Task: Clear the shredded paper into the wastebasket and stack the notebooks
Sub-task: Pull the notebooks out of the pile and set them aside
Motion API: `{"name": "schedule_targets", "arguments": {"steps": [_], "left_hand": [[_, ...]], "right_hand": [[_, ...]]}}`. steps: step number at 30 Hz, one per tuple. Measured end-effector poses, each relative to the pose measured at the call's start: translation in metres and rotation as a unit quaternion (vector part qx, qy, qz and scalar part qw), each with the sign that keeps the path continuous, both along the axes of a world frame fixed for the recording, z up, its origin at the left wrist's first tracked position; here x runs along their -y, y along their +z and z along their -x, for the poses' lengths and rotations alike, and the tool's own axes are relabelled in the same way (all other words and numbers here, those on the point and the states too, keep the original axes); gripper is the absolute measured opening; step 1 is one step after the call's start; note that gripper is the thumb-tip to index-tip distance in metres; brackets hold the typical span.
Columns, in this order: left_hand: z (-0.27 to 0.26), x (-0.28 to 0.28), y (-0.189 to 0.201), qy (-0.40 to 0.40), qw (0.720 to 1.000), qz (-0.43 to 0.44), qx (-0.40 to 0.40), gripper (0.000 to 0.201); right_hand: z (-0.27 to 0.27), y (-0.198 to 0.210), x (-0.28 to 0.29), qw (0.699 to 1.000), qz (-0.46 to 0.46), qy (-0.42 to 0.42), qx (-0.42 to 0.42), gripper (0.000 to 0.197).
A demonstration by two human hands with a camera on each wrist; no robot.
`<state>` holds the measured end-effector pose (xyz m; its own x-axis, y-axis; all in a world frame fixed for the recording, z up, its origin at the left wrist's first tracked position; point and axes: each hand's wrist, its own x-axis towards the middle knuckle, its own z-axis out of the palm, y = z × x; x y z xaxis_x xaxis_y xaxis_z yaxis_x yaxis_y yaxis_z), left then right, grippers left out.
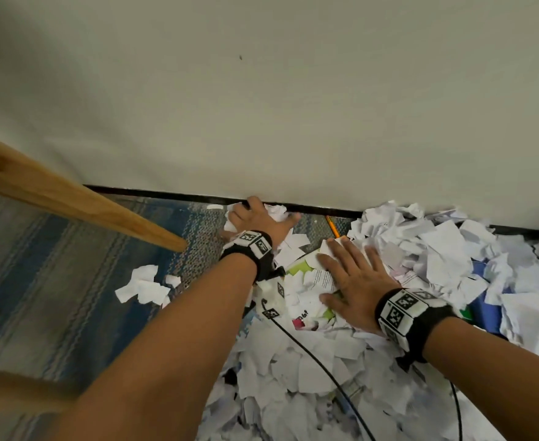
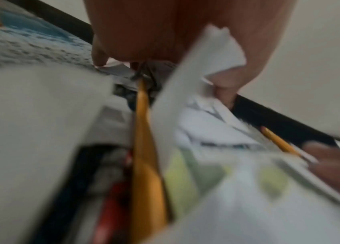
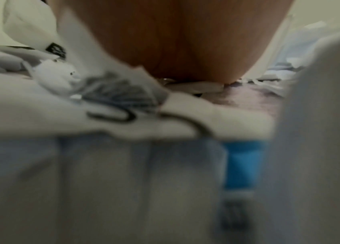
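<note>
shredded paper (image 1: 309,361) heaped on carpet | left hand (image 1: 258,218) clutching scraps | right hand (image 1: 354,275) flat, fingers spread

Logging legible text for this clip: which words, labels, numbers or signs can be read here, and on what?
No word reads whole.
Printed lines on a paper scrap beside the right hand: too small.
Coloured lettering on the green-and-white notebook: partly covered, unreadable.
Wristbands by each hand, left hand included: square black-and-white coded markers, no letters.
Wrist views: too blurred.
</note>
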<state>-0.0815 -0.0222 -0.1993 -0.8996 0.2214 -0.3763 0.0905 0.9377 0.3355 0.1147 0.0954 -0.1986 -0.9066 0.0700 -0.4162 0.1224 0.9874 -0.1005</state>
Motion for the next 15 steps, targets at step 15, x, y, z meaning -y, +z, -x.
{"name": "schedule_targets", "arguments": {"steps": [15], "left_hand": [[0.02, 0.033, 0.021, -0.201, 0.963, -0.099, -0.15, 0.031]], "right_hand": [[0.011, 0.018, 0.003, 0.996, -0.004, -0.037, -0.078, 0.059]]}}
